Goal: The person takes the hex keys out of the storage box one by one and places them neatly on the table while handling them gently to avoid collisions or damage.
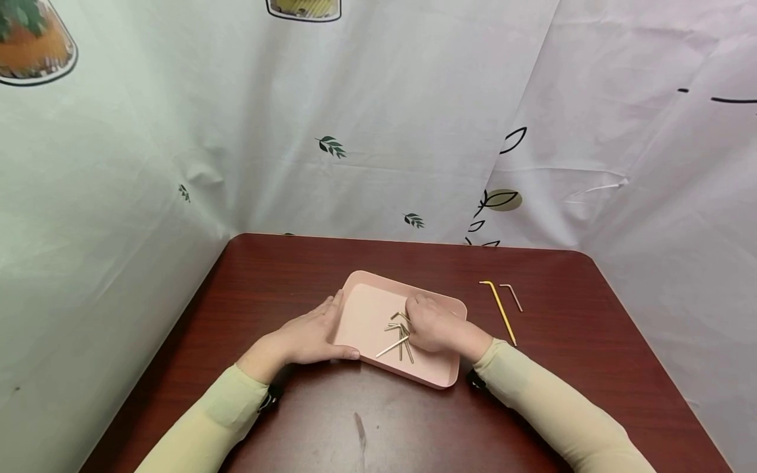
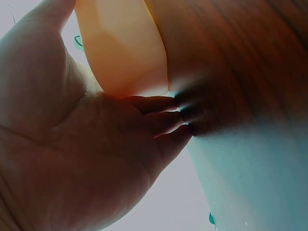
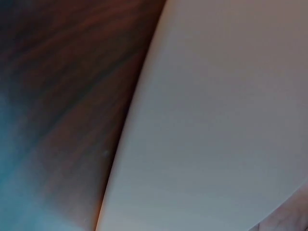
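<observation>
With straight fingers, the left hand (image 1: pixel 310 335) steadies the pink tray (image 1: pixel 365 303) while the right hand (image 1: pixel 436 323), curled, grip unclear, seemingly sorts hex keys (image 1: pixel 392 347), next needing one separated.

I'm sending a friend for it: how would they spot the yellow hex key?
Start at the dark red table, then look right of the pink tray. The yellow hex key lies there, longer and brighter than the small pinkish hex key beside it.

There are one dark-red wood-grain bench (image 1: pixel 284 263), one shallow pink rounded-rectangular tray (image 1: pixel 367 305), one long yellow L-shaped rod (image 1: pixel 501 310), one small copper-coloured L-shaped rod (image 1: pixel 515 297) and several overlapping brass-coloured metal rods (image 1: pixel 391 347), at least four.
</observation>
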`<state>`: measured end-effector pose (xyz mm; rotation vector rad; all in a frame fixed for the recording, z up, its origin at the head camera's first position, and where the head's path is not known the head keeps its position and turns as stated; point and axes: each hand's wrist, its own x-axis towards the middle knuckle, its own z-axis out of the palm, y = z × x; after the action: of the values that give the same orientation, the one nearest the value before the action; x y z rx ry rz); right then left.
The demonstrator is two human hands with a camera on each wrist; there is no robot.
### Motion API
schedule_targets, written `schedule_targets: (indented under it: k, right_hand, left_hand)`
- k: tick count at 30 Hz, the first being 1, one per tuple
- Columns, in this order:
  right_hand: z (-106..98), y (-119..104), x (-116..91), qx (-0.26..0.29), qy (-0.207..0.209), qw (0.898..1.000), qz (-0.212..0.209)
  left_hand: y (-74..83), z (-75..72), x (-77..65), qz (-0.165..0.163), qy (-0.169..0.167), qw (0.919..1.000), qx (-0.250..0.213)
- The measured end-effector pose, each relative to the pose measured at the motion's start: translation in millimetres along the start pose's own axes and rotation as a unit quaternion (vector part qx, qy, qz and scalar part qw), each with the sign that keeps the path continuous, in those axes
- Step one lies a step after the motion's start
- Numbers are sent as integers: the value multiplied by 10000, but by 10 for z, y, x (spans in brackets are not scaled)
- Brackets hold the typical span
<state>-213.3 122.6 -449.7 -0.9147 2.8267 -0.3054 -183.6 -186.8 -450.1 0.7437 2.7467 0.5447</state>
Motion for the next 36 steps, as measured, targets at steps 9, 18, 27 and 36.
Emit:
schedule_targets:
  k: [9,18,27,36]
  right_hand:
    - [18,-23,17,-113,-5,9997,228]
    - [66,-43,25,-399,0,9988,277]
    - [56,-67,11,-474,76,9988,123]
    - [66,-56,14,-500,43,9987,-43]
  left_hand:
    - [6,2,10,-9,-17,10000,6]
    - [0,-4,18,25,23,10000,-51]
    - [3,-2,14,-13,-5,10000,47]
    - [4,4,5,22,15,10000,15]
